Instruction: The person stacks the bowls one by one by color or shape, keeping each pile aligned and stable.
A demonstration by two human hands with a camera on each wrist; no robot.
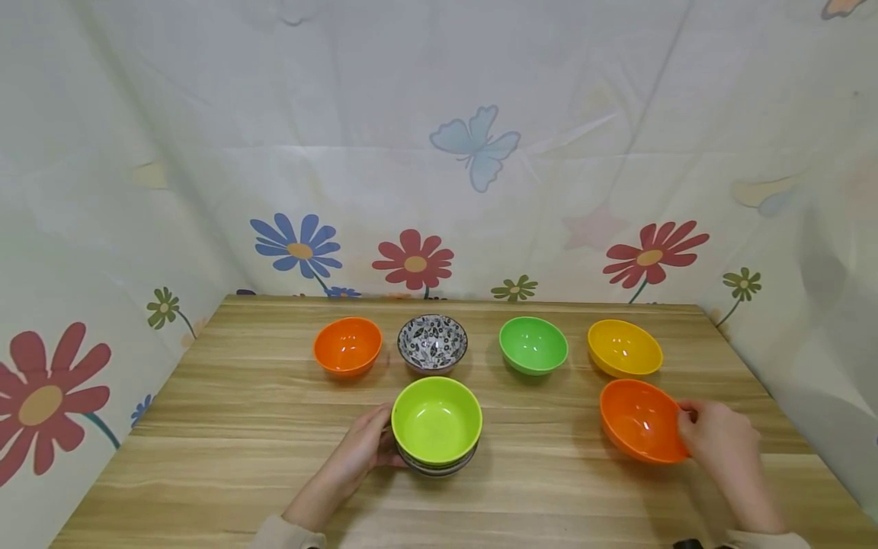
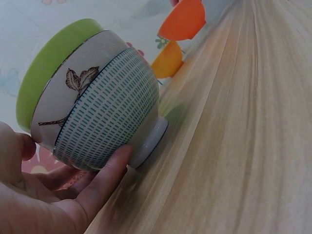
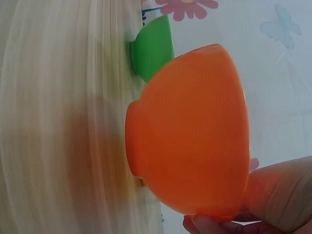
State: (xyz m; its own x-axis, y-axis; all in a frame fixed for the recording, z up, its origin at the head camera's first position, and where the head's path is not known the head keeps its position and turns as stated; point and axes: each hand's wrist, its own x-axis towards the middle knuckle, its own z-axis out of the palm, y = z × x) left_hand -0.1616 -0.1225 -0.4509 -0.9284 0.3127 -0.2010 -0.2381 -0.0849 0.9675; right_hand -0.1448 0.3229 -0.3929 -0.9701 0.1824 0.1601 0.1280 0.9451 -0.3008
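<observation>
In the head view, my left hand (image 1: 370, 442) holds the left side of a stack of nested bowls at the table's front middle. A lime green bowl (image 1: 437, 421) tops the stack. Below it, the left wrist view shows a white bowl with a brown leaf (image 2: 80, 80) and a bowl with teal dashes (image 2: 109, 114), whose foot is at the tabletop. At the right, my right hand (image 1: 723, 442) pinches the rim of an orange bowl (image 1: 641, 423). That bowl is tilted and raised off the wood, its shadow showing beneath it in the right wrist view.
Along the back of the wooden table (image 1: 226, 396) stand another orange bowl (image 1: 347, 348), a black-and-white patterned bowl (image 1: 432, 343), a green bowl (image 1: 533, 345) and a yellow bowl (image 1: 624, 348). A flowered cloth (image 1: 377, 191) hangs behind and at both sides.
</observation>
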